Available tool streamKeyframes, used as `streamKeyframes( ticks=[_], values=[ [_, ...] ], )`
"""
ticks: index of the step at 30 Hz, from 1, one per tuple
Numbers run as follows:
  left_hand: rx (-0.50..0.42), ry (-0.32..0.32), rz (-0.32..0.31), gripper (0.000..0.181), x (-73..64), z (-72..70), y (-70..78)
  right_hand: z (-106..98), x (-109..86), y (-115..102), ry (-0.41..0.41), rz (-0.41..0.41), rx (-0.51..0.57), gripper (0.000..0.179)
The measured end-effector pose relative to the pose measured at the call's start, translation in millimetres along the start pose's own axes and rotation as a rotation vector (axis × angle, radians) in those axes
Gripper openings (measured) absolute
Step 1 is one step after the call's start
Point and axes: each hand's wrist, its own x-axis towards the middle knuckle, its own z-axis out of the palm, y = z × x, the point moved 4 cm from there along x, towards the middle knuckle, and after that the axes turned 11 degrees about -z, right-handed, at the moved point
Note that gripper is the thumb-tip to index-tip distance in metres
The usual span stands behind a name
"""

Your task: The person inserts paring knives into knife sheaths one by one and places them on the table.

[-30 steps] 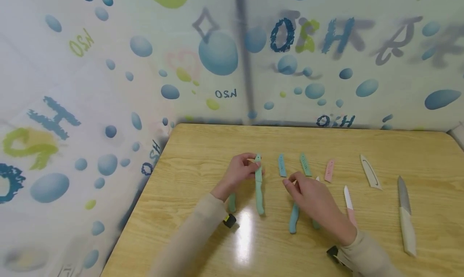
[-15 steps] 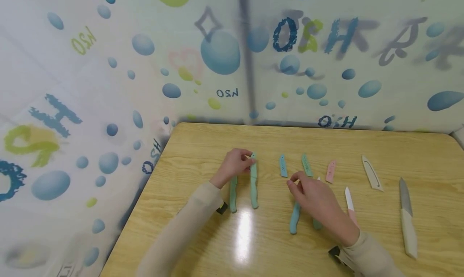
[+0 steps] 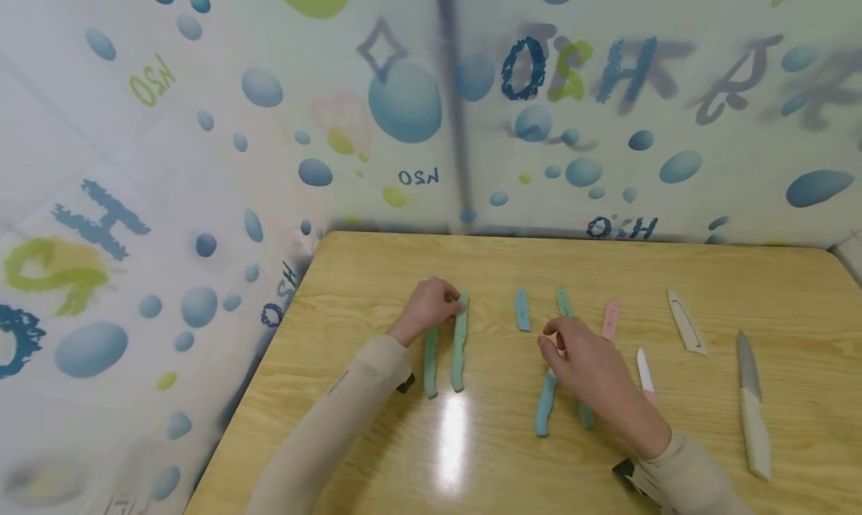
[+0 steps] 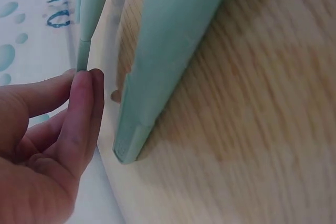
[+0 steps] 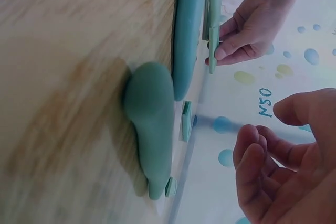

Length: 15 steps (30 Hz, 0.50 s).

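One sheathed green knife [image 3: 459, 354] in the left hand [image 3: 431, 302], head view: fingers and thumb pinch its far end, grip narrow. Second green knife [image 3: 430, 365] just beside it, on the left part of the worktop [image 3: 377, 272], partly behind the wrist. Right hand [image 3: 595, 358] over the middle, fingers loosely bent, covering parts of a blue knife [image 3: 545, 410] and an unheld green-handled knife [image 3: 586, 416]. Farther right: pink knife [image 3: 643, 369], then large white-handled knife [image 3: 756, 418]. Beyond them, a row of covers: blue cover [image 3: 522, 310], green cover [image 3: 563, 301], pink cover [image 3: 610, 319], white cover [image 3: 685, 322].

Left wrist view: fingertips on the end of the sheathed green knife; cannot tell whether it touches wood. Second green knife large in the foreground, apart from the fingers.

Right wrist view: right grip moderately wide, gap between thumb and fingers, holding nothing. Green and blue handles lie nearby; left hand's pinch shows behind.
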Motion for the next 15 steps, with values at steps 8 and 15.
streamKeyframes(
  ticks=[8,15],
  values=[
    [0.000,0.017,-0.024,0.025,-0.2,2.6,-1.0,-5.1,-3.7,4.6,0.003,0.026,0.009,0.030],
    [0.030,0.048,0.033,0.024,-4.0,1.4,-0.6,-9.8,-6.4,9.6,0.010,0.034,0.019,0.035]
  ],
)
